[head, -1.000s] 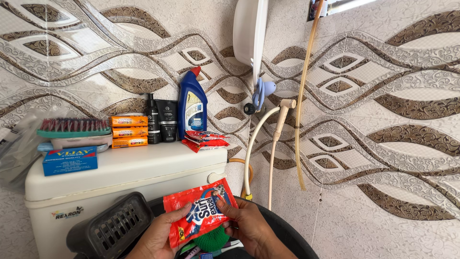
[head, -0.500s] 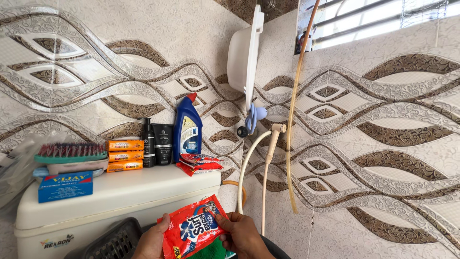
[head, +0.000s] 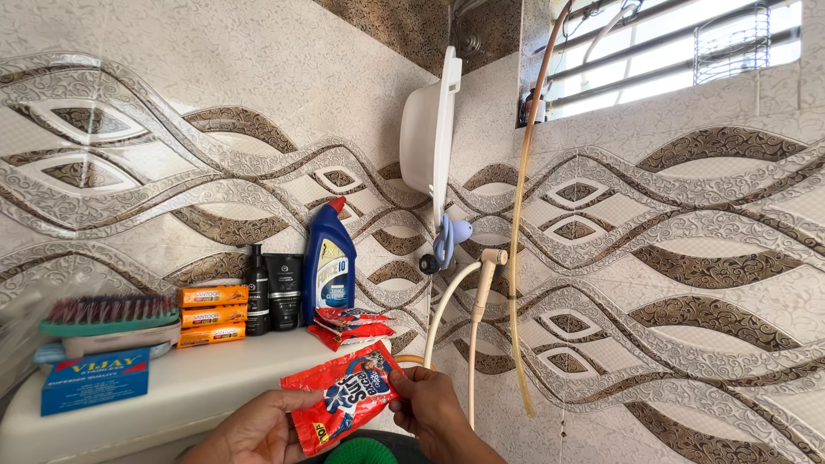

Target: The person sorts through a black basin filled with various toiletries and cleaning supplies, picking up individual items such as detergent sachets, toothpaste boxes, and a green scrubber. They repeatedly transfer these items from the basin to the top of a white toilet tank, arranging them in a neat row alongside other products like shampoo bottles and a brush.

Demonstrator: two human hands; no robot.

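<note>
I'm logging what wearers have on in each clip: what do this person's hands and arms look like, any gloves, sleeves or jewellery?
Both are bare. The left hand and right hand wear no gloves, and no ring shows on the visible fingers. No sleeve, watch or bangle appears on the short stretches of wrist and forearm in view; the frame's bottom edge cuts off the rest of both arms.

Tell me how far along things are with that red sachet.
Done: more red packets, orange soap bars and a blue bottle already sit on the white tank lid. In hand: the red sachet, pinched between left hand and right hand. Left: it is unopened, not set down.
</note>
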